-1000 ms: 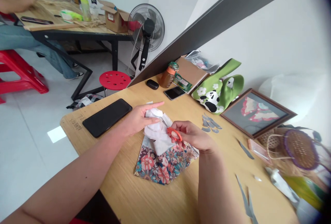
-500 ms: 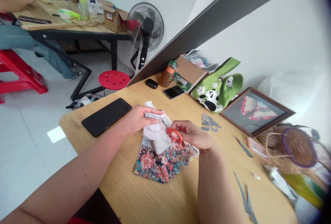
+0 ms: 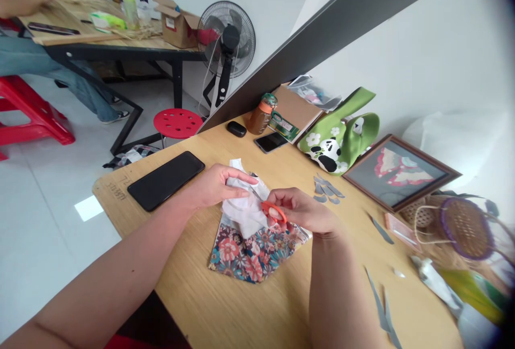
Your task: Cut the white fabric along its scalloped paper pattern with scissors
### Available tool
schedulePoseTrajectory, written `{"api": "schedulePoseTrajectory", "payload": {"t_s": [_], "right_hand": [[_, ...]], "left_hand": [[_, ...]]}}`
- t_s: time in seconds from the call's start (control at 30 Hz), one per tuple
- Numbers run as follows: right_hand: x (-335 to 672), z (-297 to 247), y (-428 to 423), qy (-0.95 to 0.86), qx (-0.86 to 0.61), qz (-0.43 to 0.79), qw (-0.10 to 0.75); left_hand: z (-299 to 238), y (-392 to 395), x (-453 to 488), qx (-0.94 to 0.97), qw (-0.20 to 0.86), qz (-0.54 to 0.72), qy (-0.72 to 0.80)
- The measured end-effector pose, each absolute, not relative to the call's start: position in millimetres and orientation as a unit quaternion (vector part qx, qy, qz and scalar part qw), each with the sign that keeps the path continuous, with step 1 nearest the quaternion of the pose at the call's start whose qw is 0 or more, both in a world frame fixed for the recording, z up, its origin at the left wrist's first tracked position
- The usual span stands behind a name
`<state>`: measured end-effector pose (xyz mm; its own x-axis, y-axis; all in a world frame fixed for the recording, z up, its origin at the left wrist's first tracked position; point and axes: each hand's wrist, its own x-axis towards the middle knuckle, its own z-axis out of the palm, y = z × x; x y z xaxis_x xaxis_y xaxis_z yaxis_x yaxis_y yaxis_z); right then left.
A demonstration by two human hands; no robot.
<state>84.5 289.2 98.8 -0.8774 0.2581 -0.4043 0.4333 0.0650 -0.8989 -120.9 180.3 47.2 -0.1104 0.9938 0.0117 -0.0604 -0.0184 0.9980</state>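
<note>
- Head view: the left hand pinches a crumpled white fabric piece, its fingers curled over the top edge.
- Right hand has its fingers closed through orange-handled scissors, blades at the white piece.
- Both hover over floral fabric lying mid-surface, toward the near edge.
- Black phone lies near the left corner.

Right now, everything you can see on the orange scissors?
The scissors are small, with bright orange loop handles that look like plastic and short thin metal blades. The right hand grips the handles, fingers curled through and over them. The blades point up-left into the white fabric piece that the left hand pinches; whether they are open or closed is too small to tell. They are held above the floral fabric lying on the wooden table.
</note>
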Motion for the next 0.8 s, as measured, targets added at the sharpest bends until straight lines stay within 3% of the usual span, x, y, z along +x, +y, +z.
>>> {"api": "schedulePoseTrajectory", "payload": {"t_s": [0.8], "right_hand": [[94,102,293,0.727,0.222,-0.642,0.1]], "left_hand": [[66,172,-116,0.487,0.523,0.49,0.499]]}}
